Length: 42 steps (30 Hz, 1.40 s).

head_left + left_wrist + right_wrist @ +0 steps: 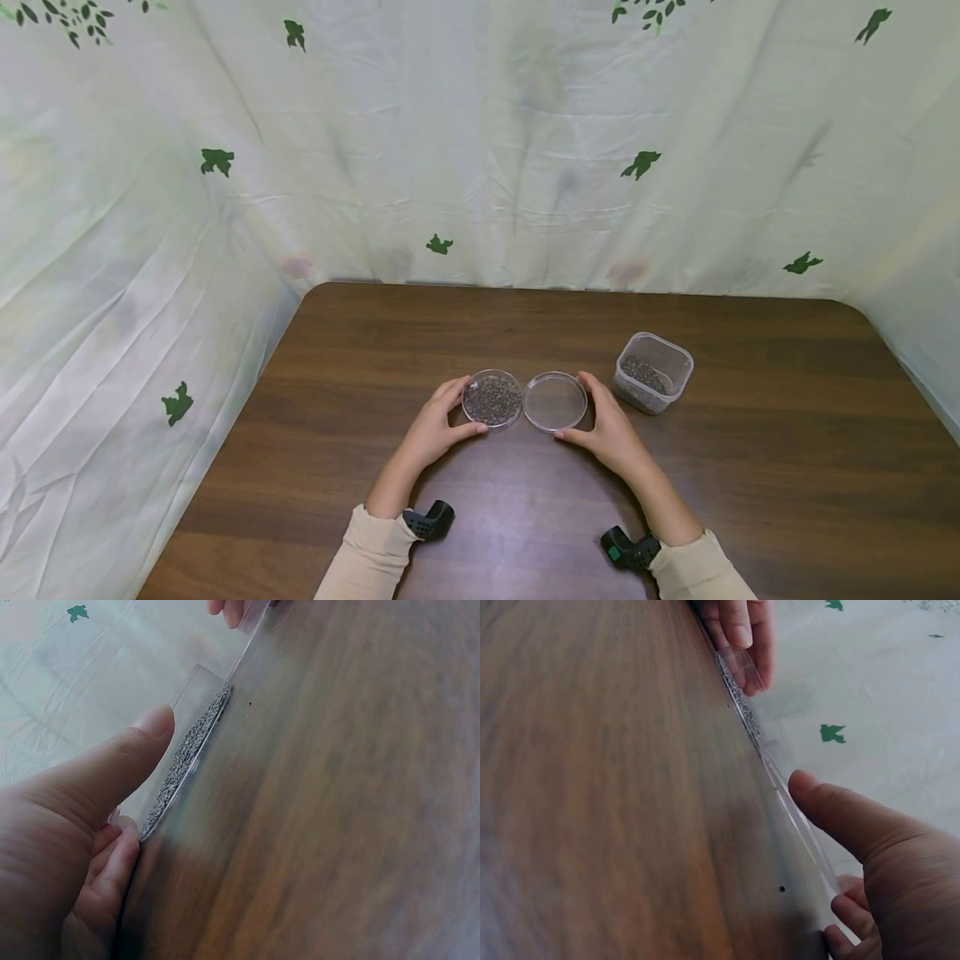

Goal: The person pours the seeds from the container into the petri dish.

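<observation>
At the bottom of the head view, the left sleeve (367,557) and right sleeve (701,571) come in, each ending beside a black wrist device, one by the left wrist (431,521) and one by the right wrist (632,550). Beyond them, the left hand (437,427), just below centre, pinches the left dish (491,372) between thumb and fingers, its thumb at the near side and its fingers round the outer side. This clear, round dish holds a layer of grey grains (492,402). To its right, the right hand (609,429) pinches the right dish (555,402), also clear and round, thumb on the near side and fingers round the far right. The dishes sit edge to edge or nearly so; whether they touch I cannot tell. In the right wrist view, a dark speck (782,889) lies on the table (787,467) near the right dish.

A little farther, right of centre, stands a clear tub (679,367), upright, with more grains inside, near the right hand's fingertips. Behind the table's far edge, a pale curtain (465,100) fills the upper frame, with green bird shapes and leaf sprigs (651,15) along the top.
</observation>
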Tool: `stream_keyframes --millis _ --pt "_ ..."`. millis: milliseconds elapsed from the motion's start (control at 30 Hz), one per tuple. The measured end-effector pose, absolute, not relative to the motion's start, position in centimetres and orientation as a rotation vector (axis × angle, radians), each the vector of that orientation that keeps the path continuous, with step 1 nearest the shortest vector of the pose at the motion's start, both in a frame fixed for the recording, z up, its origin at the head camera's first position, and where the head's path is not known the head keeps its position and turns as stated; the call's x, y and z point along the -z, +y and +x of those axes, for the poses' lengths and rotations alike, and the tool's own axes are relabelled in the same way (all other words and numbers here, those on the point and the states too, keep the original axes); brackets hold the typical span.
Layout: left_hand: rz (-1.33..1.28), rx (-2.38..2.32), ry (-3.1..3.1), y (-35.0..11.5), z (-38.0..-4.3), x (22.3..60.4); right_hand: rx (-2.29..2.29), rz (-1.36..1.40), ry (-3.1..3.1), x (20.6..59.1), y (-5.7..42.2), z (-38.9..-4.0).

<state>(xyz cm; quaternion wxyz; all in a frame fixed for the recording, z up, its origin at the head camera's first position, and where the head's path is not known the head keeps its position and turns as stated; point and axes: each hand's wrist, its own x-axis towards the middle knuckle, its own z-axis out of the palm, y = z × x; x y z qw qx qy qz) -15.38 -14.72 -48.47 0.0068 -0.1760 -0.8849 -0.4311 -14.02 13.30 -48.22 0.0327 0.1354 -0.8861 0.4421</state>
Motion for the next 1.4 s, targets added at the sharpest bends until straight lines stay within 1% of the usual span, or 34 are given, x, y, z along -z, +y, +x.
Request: stream_keyframes --millis 700,1400 --pt "-0.578 1.342 -2.754 -14.76 -15.46 48.74 -1.508 0.516 -2.547 48.14 13.33 -14.0" --pt "-0.547 1.364 -2.767 -14.68 -15.46 48.63 -1.634 0.55 -2.444 47.63 12.55 -14.05"
